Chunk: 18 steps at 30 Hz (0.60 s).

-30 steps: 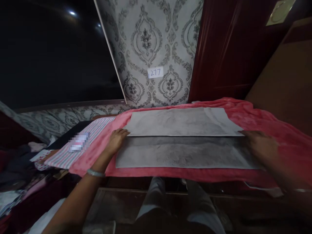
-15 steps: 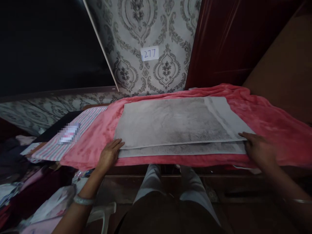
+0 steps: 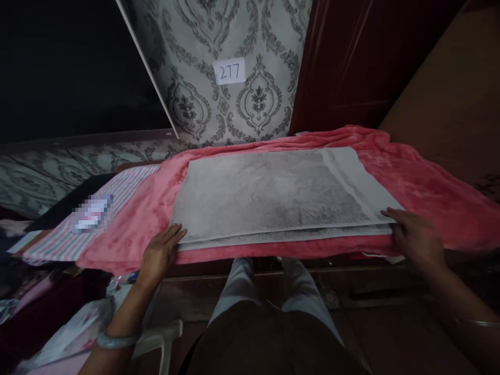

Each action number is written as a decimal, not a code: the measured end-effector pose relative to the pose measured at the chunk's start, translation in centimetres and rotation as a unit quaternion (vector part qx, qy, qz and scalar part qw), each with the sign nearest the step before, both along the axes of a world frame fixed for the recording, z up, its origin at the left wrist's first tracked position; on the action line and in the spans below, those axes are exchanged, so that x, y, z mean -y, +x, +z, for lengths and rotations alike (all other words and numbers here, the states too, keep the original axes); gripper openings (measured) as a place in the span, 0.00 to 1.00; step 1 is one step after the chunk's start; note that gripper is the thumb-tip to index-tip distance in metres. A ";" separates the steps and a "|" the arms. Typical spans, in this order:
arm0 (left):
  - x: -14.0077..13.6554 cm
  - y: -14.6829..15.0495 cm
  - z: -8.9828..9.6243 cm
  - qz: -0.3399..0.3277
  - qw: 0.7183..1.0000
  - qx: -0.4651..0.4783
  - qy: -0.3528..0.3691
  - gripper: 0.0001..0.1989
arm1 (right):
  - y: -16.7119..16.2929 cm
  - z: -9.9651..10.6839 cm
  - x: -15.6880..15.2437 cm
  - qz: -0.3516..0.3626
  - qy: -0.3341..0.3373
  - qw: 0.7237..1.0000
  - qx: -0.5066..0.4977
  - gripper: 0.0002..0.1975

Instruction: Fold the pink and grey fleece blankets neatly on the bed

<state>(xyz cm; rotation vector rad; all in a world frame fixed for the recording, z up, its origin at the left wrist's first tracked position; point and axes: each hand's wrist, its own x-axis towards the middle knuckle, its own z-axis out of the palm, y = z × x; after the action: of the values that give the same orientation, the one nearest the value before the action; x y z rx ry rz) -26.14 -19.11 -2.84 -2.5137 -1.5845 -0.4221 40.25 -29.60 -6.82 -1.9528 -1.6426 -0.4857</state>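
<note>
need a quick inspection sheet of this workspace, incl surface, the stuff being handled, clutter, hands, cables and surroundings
Surface: pink-red blanket, striped cloth at left.
Job's things: grey sheet, doubled over; a strip of lower layer shows along the front.
Clutter: pixelated item on the striped cloth; fabric heap at lower left.
Hands: left hand and right hand appear to grip the sheet's front corners.
Cables: none identifiable.
Surroundings: patterned wall, card marked 277, dark screen, dark red panel.

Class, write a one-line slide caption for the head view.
Left hand and right hand hold the near corners of a layered grey cloth on a pink blanket.
</note>
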 end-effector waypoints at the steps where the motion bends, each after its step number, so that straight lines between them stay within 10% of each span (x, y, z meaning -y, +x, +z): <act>1: 0.0 0.1 0.1 0.002 1.000 0.001 0.000 0.26 | 0.2 0.0 0.0 0.001 0.001 1.000 -0.003 0.23; 7: 0.5 2.9 1.7 0.019 0.999 -0.027 -0.007 0.27 | -1.9 1.3 -0.2 0.012 0.003 0.998 0.063 0.21; 18: -2.7 21.3 4.0 -0.179 0.976 0.072 -0.105 0.13 | -15.8 3.9 -8.2 0.189 -0.072 0.965 -0.164 0.26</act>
<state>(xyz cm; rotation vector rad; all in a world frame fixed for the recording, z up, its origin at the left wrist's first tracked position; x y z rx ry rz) -4.88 -16.39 1.12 -3.0086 -1.2729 -0.5113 24.43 -21.44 -2.92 -1.6455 -1.8054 0.1028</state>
